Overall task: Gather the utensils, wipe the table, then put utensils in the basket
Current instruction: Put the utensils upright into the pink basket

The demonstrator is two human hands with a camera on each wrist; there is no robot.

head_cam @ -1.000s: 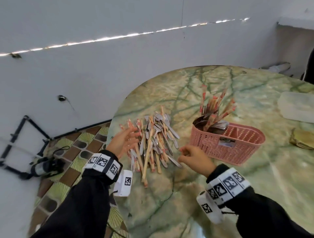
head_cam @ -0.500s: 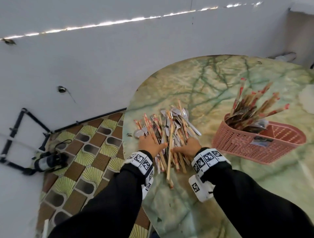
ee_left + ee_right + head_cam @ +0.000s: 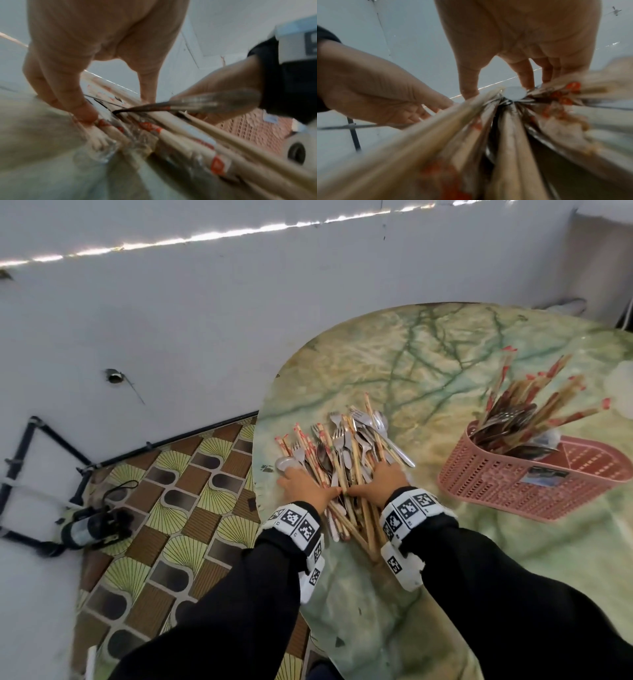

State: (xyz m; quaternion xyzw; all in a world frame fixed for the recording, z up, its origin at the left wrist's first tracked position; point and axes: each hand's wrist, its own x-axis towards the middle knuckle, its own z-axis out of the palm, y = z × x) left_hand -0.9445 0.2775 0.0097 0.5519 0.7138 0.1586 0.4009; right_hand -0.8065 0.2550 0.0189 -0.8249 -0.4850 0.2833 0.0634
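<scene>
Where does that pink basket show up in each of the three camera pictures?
Head view: the pink basket sits at the right, on the table.
Left wrist view: blurred pink lattice at the right, behind the chopsticks.
Right wrist view: not in it.
Shared landmark: the chopsticks.

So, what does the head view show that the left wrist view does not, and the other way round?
Only the head view shows the whole utensil pile fanned out on the marble table, the chopsticks and cutlery standing in the pink basket, and the tiled floor. Only the left wrist view shows the left hand from below, fingertips pressing on the chopsticks. Both show the two hands on the pile and the basket at the right.
</scene>
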